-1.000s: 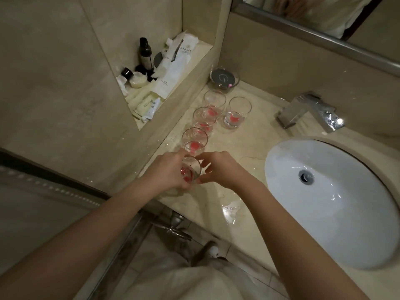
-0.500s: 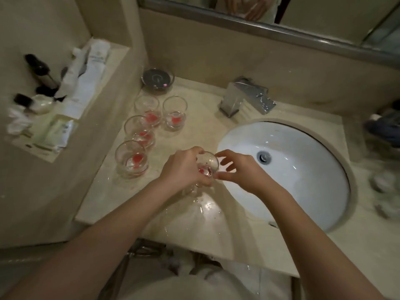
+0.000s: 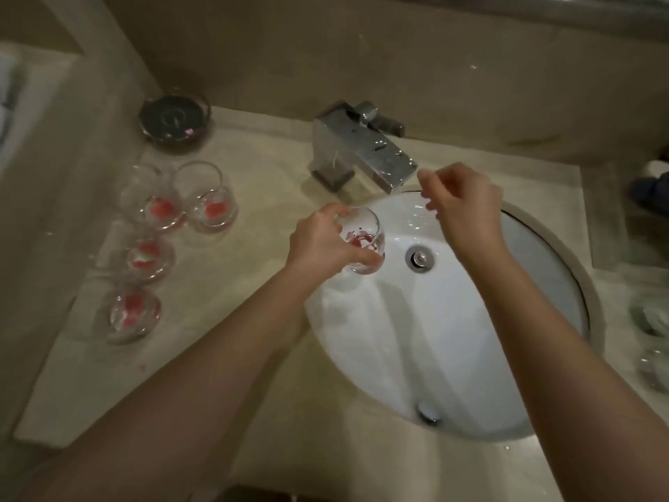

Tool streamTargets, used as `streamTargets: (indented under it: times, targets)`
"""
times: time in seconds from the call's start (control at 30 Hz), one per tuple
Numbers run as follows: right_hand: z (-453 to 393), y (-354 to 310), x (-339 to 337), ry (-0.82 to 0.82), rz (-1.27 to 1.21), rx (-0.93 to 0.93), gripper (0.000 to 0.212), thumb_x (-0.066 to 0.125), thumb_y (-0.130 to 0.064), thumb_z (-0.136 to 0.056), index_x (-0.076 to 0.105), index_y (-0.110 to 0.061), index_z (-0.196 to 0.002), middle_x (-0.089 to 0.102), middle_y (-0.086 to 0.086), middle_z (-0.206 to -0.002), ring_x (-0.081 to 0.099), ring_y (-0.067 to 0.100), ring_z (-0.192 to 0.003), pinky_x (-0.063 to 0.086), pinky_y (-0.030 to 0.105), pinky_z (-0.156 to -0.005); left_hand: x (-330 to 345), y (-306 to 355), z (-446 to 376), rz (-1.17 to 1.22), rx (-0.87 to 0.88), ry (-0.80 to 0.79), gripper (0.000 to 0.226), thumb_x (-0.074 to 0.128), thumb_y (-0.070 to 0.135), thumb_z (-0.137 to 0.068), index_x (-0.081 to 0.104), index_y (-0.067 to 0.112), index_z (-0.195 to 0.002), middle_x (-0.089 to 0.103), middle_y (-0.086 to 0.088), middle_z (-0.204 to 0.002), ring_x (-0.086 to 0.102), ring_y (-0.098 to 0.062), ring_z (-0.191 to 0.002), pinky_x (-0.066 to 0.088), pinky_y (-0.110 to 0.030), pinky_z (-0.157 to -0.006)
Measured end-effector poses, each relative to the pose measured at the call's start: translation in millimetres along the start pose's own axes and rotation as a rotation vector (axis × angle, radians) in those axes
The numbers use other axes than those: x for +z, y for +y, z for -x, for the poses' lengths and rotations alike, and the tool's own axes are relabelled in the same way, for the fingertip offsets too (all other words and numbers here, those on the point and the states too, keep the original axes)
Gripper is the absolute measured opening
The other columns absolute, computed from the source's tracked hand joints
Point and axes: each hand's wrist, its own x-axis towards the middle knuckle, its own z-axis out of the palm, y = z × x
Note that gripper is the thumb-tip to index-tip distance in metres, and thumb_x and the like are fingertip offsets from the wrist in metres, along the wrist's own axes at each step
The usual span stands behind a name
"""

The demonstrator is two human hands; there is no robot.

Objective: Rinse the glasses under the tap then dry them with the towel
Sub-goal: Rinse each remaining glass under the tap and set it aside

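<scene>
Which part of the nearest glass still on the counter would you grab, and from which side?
Grip the nearest glass around its round side wall, coming from the right, probably. It stands upright with its mouth open upward, and that side looks free, while the next glass sits just behind.

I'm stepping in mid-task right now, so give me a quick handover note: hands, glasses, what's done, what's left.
Left hand grips one glass with red residue, over the left edge of the sink.
Right hand holds nothing, fingers loosely curled by the tap spout.
No water can be seen running.
Four more red-stained glasses wait on the counter, left of the sink.
No towel in view.
Done: first glass brought to the sink.
Left: rinse and dry all five.
</scene>
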Motion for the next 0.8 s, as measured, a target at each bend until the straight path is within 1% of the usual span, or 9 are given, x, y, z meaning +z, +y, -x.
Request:
streamTargets:
  times: [0.1, 0.2, 0.27, 0.33, 0.4, 0.5, 0.67, 0.73, 0.8]
  targets:
    - [-39.0, 2.1, 1.0, 0.004, -0.056, 0.032, 0.035, 0.057, -0.047, -0.087, 0.069, -0.014, -0.091, 0.072, 0.005, -0.087, 0.066, 0.027, -0.085, 0.053, 0.050, -0.081, 9.8, 5.4, -12.7, 0.012, 0.003, 0.006, 0.108, 0.079, 0.056, -0.021, 0.062, 0.028, -0.124, 0.061, 0.009, -0.095, 0.065, -0.021, -0.100, 0.058, -0.045, -0.081]
    - [-69.3, -1.5, 9.6, -0.112, -0.098, 0.009, 0.031, 0.064, -0.034, -0.090, 0.068, -0.013, -0.113, 0.069, 0.000, -0.099, 0.064, 0.012, -0.092, 0.054, 0.038, -0.087, 16.7, 3.2, -22.7, 0.066, -0.026, 0.012, 0.106, 0.082, 0.059, -0.021, 0.063, 0.029, -0.121, 0.060, 0.014, -0.093, 0.068, -0.023, -0.094, 0.059, -0.046, -0.080]
    - [-82.5, -6.8, 17.1, -0.196, -0.149, -0.007, 0.033, 0.068, -0.028, -0.088, 0.067, -0.013, -0.118, 0.068, -0.001, -0.101, 0.063, 0.006, -0.090, 0.052, 0.026, -0.082, 19.1, 3.4, -26.3, 0.138, -0.064, -0.014, 0.097, 0.096, 0.041, -0.033, 0.062, 0.026, -0.123, 0.061, 0.010, -0.098, 0.067, -0.018, -0.090, 0.060, -0.045, -0.077]
    - [-91.4, -10.7, 23.7, -0.255, -0.223, -0.005, 0.032, 0.071, -0.021, -0.086, 0.067, -0.011, -0.116, 0.068, -0.001, -0.095, 0.061, 0.003, -0.079, 0.048, 0.018, -0.072, 22.3, 1.8, -29.8, 0.221, -0.092, -0.051, 0.086, 0.098, 0.018, -0.047, 0.061, 0.022, -0.124, 0.061, 0.005, -0.102, 0.064, -0.010, -0.081, 0.061, -0.044, -0.071]
    - [-98.3, -10.3, 27.1, -0.249, -0.254, -0.023, 0.030, 0.073, -0.016, -0.084, 0.069, -0.009, -0.113, 0.067, -0.004, -0.086, 0.059, -0.003, -0.069, 0.044, 0.012, -0.065, 25.3, 1.7, -31.7, 0.292, -0.103, -0.071, 0.078, 0.096, 0.010, -0.051, 0.061, 0.025, -0.119, 0.062, 0.004, -0.104, 0.062, -0.005, -0.080, 0.062, -0.042, -0.069]
    - [-104.4, -8.1, 27.4, -0.248, -0.268, -0.049, 0.028, 0.072, -0.012, -0.084, 0.069, -0.006, -0.112, 0.065, -0.003, -0.085, 0.055, -0.015, -0.059, 0.039, 0.004, -0.060, 28.5, 1.3, -33.9, 0.397, -0.126, -0.083, 0.068, 0.094, 0.007, -0.052, 0.057, 0.037, -0.100, 0.063, 0.003, -0.108, 0.063, -0.003, -0.088, 0.062, -0.041, -0.072]
    - [-112.7, -6.9, 25.9, -0.261, -0.283, -0.055, 0.028, 0.070, -0.012, -0.085, 0.069, -0.007, -0.113, 0.066, -0.001, -0.083, 0.054, -0.016, -0.055, 0.039, 0.004, -0.058, 31.2, -0.1, -36.0, 0.488, -0.111, -0.091, 0.067, 0.093, 0.003, -0.054, 0.057, 0.039, -0.098, 0.064, -0.001, -0.112, 0.065, -0.007, -0.099, 0.061, -0.035, -0.069]
    - [-115.5, -7.6, 24.3, -0.284, -0.277, -0.057, 0.026, 0.070, -0.012, -0.086, 0.070, -0.008, -0.111, 0.066, 0.001, -0.081, 0.053, -0.009, -0.058, 0.040, 0.007, -0.057, 32.2, 1.1, -35.9, 0.502, -0.110, -0.096, 0.066, 0.092, 0.002, -0.055, 0.057, 0.040, -0.096, 0.064, -0.002, -0.113, 0.064, -0.009, -0.102, 0.061, -0.033, -0.067]
    - [-117.6, -7.4, 22.8, -0.309, -0.280, -0.057, 0.018, 0.070, -0.013, -0.086, 0.072, -0.013, -0.104, 0.066, 0.001, -0.081, 0.053, 0.003, -0.067, 0.042, 0.014, -0.060, 33.7, 1.3, -36.2, 0.514, -0.112, -0.093, 0.066, 0.091, 0.000, -0.056, 0.058, 0.039, -0.097, 0.063, -0.002, -0.114, 0.063, -0.006, -0.101, 0.061, -0.033, -0.067]
